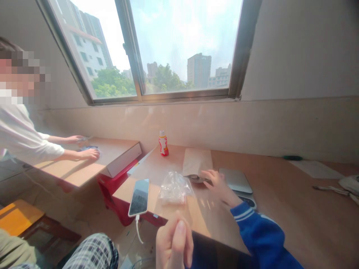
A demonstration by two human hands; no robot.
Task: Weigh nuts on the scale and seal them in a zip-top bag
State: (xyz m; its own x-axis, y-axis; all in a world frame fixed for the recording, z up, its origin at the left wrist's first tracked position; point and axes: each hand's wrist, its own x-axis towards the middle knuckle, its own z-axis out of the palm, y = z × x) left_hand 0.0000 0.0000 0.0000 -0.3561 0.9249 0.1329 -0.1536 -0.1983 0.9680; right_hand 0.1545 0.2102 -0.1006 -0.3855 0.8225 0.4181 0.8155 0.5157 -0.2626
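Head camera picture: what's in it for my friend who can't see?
A person's right hand in a blue sleeve is at the edge of a paper bag on a table; the left hand is closed, nearer the camera. A clear plastic bag, phone and bottle are nearby; another person is at far left.

Right of the phone (139,198), the person wears a bright blue sleeve (259,235) that reaches the wrist, its smooth cloth slightly glossy and loosely creased. 2 thin white stripes (243,212) circle it close to the wrist end, with blue between them; 1 more white patch (265,216) shows farther up. The right hand (217,182) is bare. Nearer than the phone and to its right, the left hand (174,243) is bare too, with 1 thumbnail (181,226) showing.
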